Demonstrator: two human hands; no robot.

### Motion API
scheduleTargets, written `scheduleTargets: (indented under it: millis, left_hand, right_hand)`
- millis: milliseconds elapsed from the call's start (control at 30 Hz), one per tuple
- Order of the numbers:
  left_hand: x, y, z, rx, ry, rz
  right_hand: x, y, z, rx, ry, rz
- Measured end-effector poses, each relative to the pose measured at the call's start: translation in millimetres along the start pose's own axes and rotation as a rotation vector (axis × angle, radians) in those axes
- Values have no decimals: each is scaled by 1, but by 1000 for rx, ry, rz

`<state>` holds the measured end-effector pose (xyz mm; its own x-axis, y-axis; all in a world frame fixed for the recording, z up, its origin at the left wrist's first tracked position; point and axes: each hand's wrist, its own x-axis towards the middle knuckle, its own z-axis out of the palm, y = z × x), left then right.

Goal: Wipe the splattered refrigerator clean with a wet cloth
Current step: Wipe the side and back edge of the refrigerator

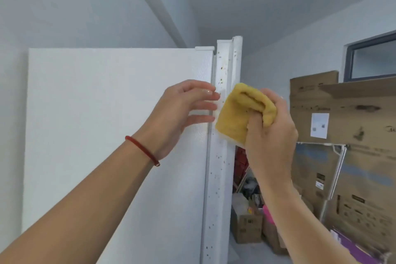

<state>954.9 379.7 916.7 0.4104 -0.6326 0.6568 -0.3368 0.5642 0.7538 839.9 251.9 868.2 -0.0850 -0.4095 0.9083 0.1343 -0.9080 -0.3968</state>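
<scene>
While yellow cloth [237, 115] is gripped, folded, in right hand [272, 133] and pressed against speckled door edge [222, 70] of white refrigerator [111, 124], wiping step is judged under way. Left hand [182, 111] — fingers loosely spread, holding nothing — is braced at door edge. Brown splatter is seen above and below cloth — long vertical strokes judged needed next, pressure maintained.

one refrigerator [111, 135], one yellow cloth [240, 113], two hands, one red bracelet [142, 150], several cardboard boxes [347, 135].
</scene>
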Motion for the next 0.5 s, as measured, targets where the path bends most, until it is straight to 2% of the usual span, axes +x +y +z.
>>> scheduleTargets:
  millis: [100,200,267,300,367,433,500]
  left_hand:
    - [16,7,-6,159,75,20]
    - [20,2,-7,282,113,49]
    - [22,-2,-6,335,157,86]
    - [25,-3,-4,348,183,111]
    - [30,-2,-2,357,240,167]
    - [38,0,0,362,282,219]
    - [43,3,2,377,305,267]
  right_hand:
    - [34,14,-20,-57,-213,412]
    - [31,30,-41,185,-396,918]
    - [22,30,-54,384,-422,1133]
    - [19,31,-59,484,-391,1167]
    - [22,30,-64,625,-273,1087]
    - [35,17,-62,607,-89,858]
    - [48,-6,-50,484,-15,523]
